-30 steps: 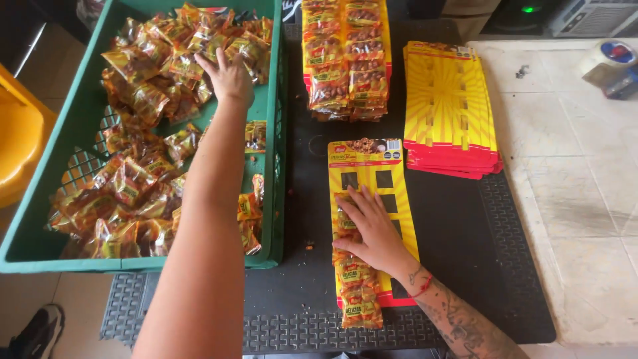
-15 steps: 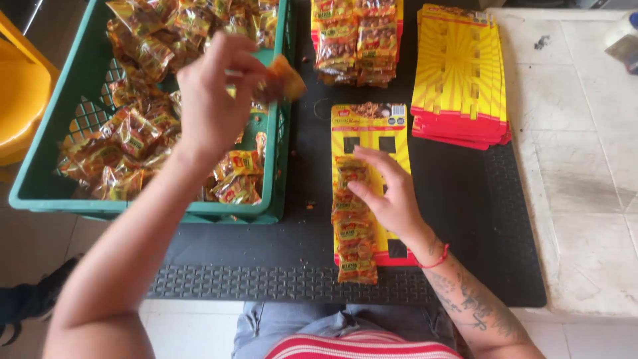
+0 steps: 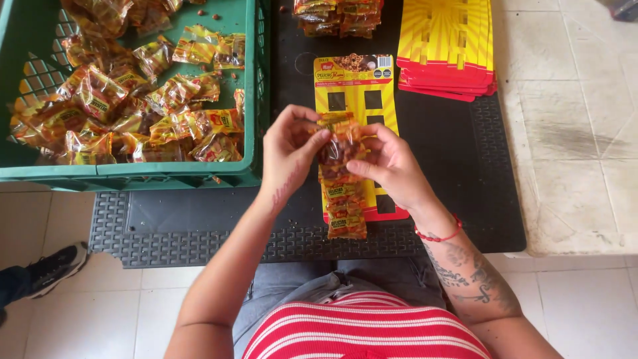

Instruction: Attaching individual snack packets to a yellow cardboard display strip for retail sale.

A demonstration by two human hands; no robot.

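— hands first: what are they on?
— both meet at centre frame on one small snack packet (image 3: pixel 337 147). left hand (image 3: pixel 287 154) has its grip pinched shut on the packet's left edge, right hand (image 3: pixel 389 166) pinched on the right edge, holding it flat just above the yellow display card (image 3: pixel 357 100).
— why so low over the card?
— it looks lined up with the column of packets (image 3: pixel 344 206) already fixed down the card's lower half; the card's upper slots are bare.
— and the rest?
— green crate (image 3: pixel 256 86) of loose packets at upper left, within the left arm's reach; stack of blank yellow cards (image 3: pixel 446 46) at upper right; all on a black rubber mat (image 3: pixel 199 226) over the tabletop.
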